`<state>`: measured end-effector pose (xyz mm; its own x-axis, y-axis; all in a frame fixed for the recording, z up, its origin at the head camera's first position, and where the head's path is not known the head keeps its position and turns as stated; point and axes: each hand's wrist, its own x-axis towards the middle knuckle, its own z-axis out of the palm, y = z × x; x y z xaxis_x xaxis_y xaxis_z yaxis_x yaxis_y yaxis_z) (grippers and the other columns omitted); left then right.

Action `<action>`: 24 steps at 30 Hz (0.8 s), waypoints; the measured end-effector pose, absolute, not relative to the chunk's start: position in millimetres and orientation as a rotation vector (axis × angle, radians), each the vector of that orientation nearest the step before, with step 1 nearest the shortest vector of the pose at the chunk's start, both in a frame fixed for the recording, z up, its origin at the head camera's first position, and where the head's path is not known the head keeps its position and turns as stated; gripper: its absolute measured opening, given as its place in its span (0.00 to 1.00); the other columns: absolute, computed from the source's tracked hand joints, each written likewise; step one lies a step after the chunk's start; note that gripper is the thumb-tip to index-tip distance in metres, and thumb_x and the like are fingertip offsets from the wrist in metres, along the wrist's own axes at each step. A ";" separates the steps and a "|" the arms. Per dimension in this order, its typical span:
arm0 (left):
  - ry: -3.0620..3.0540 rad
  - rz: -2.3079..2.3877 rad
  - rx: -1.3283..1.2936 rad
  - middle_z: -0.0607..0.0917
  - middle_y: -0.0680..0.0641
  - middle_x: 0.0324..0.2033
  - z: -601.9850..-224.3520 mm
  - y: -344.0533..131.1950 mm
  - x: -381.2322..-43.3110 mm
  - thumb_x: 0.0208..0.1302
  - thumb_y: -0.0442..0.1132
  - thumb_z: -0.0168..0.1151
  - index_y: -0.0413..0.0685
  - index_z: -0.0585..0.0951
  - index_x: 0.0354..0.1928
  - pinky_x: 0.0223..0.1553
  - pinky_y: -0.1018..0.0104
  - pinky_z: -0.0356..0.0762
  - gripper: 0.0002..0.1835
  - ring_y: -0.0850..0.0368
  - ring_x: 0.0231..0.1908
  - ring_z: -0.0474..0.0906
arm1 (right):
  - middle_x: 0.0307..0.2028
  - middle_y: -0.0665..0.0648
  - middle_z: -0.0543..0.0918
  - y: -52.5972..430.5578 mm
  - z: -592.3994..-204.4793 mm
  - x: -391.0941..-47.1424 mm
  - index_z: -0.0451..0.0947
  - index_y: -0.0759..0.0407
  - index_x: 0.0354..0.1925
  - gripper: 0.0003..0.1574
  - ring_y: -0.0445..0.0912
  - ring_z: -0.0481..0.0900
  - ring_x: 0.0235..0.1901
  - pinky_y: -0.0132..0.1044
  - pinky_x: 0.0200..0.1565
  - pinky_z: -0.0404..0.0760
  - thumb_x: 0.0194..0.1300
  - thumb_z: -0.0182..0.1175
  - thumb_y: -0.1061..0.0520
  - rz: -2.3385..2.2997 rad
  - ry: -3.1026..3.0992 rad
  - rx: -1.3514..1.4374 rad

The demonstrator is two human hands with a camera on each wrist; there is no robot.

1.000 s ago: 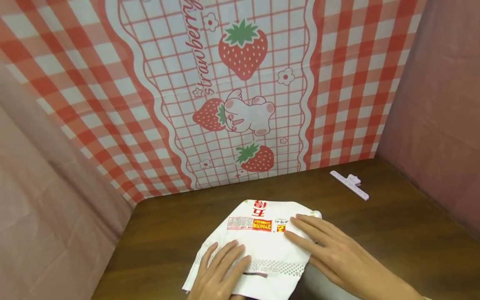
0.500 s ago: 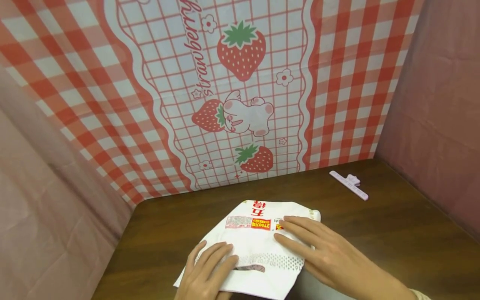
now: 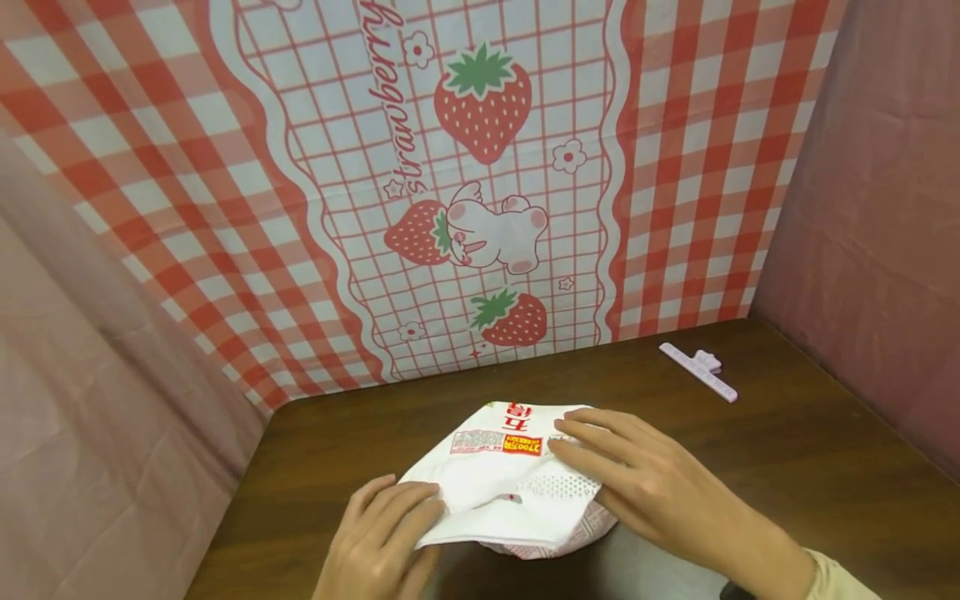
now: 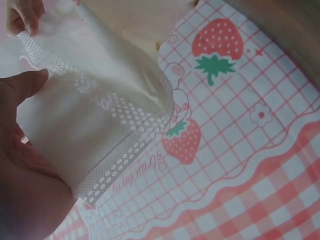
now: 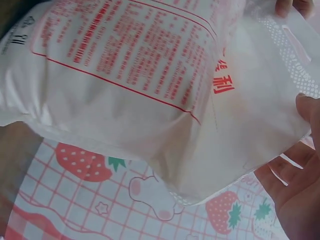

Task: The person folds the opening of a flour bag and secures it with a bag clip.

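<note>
A white bag (image 3: 487,467) with red and yellow print lies on the table, its top part stretched between both hands. My left hand (image 3: 378,533) pinches the bag's left corner, thumb underneath in the head view. My right hand (image 3: 660,483) grips the right edge, fingers over the top face and thumb on the other side. A slit-like handle hole (image 3: 512,498) and a dotted band run across the top part. The bag's full, bulging body (image 5: 115,90), covered in small red text, shows in the right wrist view; in the head view most of it is hidden.
A pale purple sealing clip (image 3: 701,368) lies at the back right of the dark wooden table (image 3: 795,450). Behind the table hangs a red-checked strawberry cloth (image 3: 487,208). Pink cloth walls (image 3: 870,250) close off both sides.
My left hand has moved left with the bag's corner. The bag's near edge has risen, uncovering its printed body beneath. My right hand has shifted slightly left and farther up the edge.
</note>
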<state>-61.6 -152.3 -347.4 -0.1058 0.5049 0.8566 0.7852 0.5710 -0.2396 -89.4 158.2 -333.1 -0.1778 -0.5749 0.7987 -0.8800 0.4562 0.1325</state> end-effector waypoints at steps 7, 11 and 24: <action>-1.812 -0.362 -1.085 0.85 0.49 0.27 -327.3 -153.1 -64.8 0.74 0.39 0.51 0.41 0.82 0.30 0.41 0.56 0.77 0.16 0.56 0.29 0.81 | 0.53 0.59 0.82 155.4 -323.4 -95.8 0.81 0.63 0.55 0.25 0.54 0.79 0.54 0.33 0.66 0.66 0.79 0.44 0.50 0.594 -1.855 1.233; -1.844 -0.392 -1.047 0.84 0.51 0.25 -314.1 -151.3 -65.5 0.75 0.42 0.54 0.43 0.82 0.29 0.41 0.55 0.77 0.16 0.58 0.27 0.80 | 0.53 0.60 0.82 154.4 -317.3 -102.9 0.82 0.62 0.54 0.24 0.54 0.78 0.54 0.32 0.65 0.67 0.79 0.45 0.51 0.664 -1.855 1.234; -1.975 -0.413 -0.954 0.85 0.51 0.26 -288.1 -145.5 -69.2 0.76 0.47 0.52 0.43 0.83 0.30 0.44 0.58 0.75 0.20 0.56 0.29 0.81 | 0.49 0.58 0.84 156.1 -307.5 -115.1 0.85 0.60 0.44 0.20 0.53 0.79 0.52 0.31 0.62 0.70 0.77 0.51 0.49 0.816 -1.833 1.181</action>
<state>-69.2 -145.5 -288.1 -0.3195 0.4645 0.8259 0.7566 0.6498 -0.0728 -115.1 156.1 -307.5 -0.2531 -0.4194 0.8718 -0.9285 0.3585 -0.0972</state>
